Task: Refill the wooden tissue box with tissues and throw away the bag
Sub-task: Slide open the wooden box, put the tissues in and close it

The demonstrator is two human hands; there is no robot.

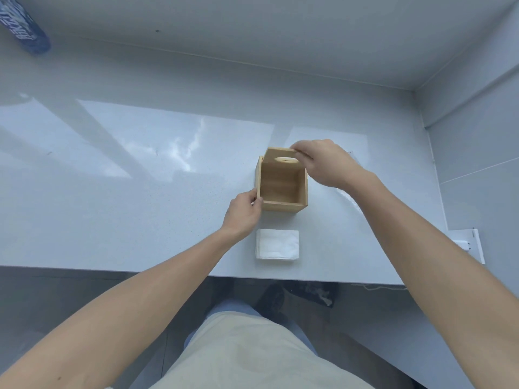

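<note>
A cube-shaped wooden tissue box (282, 189) stands on the glossy grey counter (140, 169), its inside bare. Its wooden lid (281, 157), with an oval slot, is slid toward the far side, leaving most of the top uncovered. My right hand (325, 164) pinches the lid's far right corner. My left hand (243, 213) grips the box's near left edge. A white stack of tissues in a clear bag (277, 244) lies flat on the counter just in front of the box, near the counter's front edge.
A blue patterned bottle (24, 23) lies at the far left corner by the wall. A white socket (467, 244) sits on the right wall. Dark shoes (297, 297) rest on the floor below the counter edge.
</note>
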